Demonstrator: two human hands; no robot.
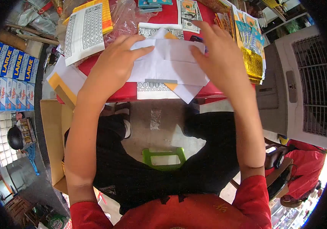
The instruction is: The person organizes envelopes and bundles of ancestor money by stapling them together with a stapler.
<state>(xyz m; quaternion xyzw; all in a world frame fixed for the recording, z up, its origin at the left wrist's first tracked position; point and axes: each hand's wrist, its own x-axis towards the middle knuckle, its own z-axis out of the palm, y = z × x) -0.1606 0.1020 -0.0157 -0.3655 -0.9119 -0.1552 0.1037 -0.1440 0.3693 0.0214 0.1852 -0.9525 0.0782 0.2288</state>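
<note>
A folded white paper sheet lies on the red tabletop, with yellow-orange paper corners showing at its top and lower edge. My left hand rests at the sheet's left end, thumb laid on the paper and fingers apart. Over the right end, my right hand is spread, with a wide gap between thumb and index finger. A grey flat strip lies along the sheet's lower edge. Printed paper with a banknote-like pattern shows underneath, and a printed dollar-style note lies beyond.
At the back left are stacked patterned papers and clear plastic wrap. Bundles of colourful paper and a gold packet stand at the right. A cardboard box is by my left arm; a green stool stands below.
</note>
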